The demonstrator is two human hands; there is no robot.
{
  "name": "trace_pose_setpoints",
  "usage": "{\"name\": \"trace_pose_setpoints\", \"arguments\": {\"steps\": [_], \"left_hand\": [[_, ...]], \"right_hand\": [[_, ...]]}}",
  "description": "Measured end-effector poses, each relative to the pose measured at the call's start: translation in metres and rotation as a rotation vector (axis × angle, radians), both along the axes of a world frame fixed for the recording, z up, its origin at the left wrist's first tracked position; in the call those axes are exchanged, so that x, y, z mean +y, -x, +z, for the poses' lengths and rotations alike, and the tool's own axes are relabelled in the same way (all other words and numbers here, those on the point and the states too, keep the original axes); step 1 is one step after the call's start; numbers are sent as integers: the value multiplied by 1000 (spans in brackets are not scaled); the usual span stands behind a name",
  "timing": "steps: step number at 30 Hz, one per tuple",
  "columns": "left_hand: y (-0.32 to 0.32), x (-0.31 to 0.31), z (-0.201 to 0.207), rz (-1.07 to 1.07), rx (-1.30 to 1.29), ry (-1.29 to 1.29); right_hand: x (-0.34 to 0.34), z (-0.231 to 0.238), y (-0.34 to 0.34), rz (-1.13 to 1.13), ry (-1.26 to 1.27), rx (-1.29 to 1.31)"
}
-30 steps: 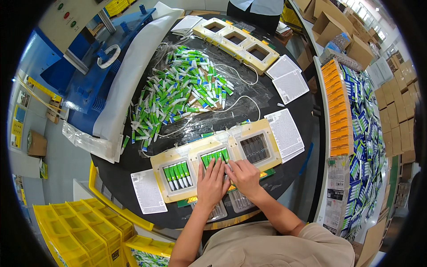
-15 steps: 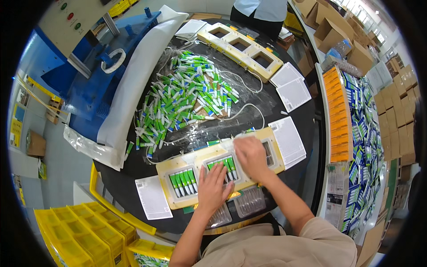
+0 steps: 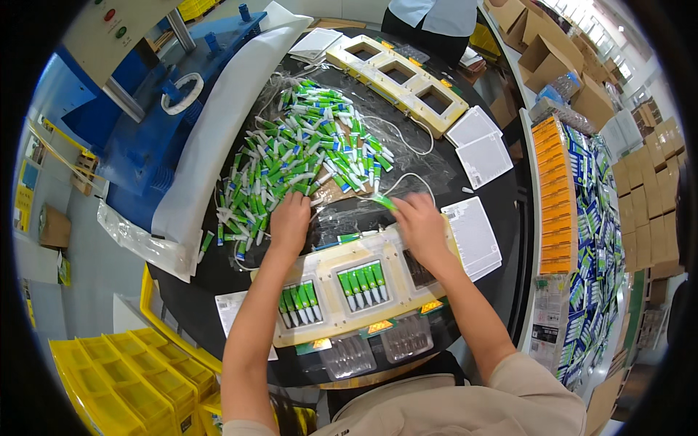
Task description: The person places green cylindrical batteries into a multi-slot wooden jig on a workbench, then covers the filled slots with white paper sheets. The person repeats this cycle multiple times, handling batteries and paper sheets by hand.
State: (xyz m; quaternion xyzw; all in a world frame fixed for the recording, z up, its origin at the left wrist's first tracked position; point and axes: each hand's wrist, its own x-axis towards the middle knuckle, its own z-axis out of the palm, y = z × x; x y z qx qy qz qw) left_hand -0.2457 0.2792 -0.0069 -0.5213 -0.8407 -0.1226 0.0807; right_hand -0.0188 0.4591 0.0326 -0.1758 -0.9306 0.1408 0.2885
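Note:
My right hand [image 3: 420, 227] is closed on a small green tube with a white end [image 3: 383, 201], just beyond the near cream frame. At the near edge of a heap of green, white and blue tubes [image 3: 291, 156] is my left hand [image 3: 290, 222], fingers curled; its fingertips are partly hidden. The three-window cream frame [image 3: 331, 325] lies below my forearms. Rows of green tubes stand in its left window [image 3: 299, 304] and middle window [image 3: 362, 285]. The right window [image 3: 419, 273] looks dark, partly covered by my right forearm.
Clear plastic blisters [image 3: 349, 357] stick out under the frame's near side. White cards [image 3: 472, 236] lie at its right. Another cream frame [image 3: 398, 73] sits at the back, near a standing person [image 3: 429, 18]. Blue machinery [image 3: 156, 145] is at left, yellow crates [image 3: 123, 378] at lower left.
Both hands have left the near frame and moved away from me, the left one to the heap. A green tube now shows in my right hand. The middle window's tubes are uncovered.

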Motion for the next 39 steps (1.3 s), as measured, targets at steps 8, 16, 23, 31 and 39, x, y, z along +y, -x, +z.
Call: {"name": "trace_pose_setpoints", "arguments": {"steps": [8, 16, 23, 31, 39], "left_hand": [[-96, -48, 47, 237, -712, -544], [-188, -112, 55, 463, -1351, -855], [-219, -124, 55, 532, -1536, -922], [-257, -119, 60, 410, -1702, -873], [-282, -115, 49, 312, -1824, -809]], "right_hand": [[-55, -12, -126, -21, 101, -58], [-61, -22, -114, -44, 99, -54], [27, -4, -13, -46, 279, 116], [25, -27, 128, 4, 88, -304], [24, -36, 106, -15, 117, -182]]}}
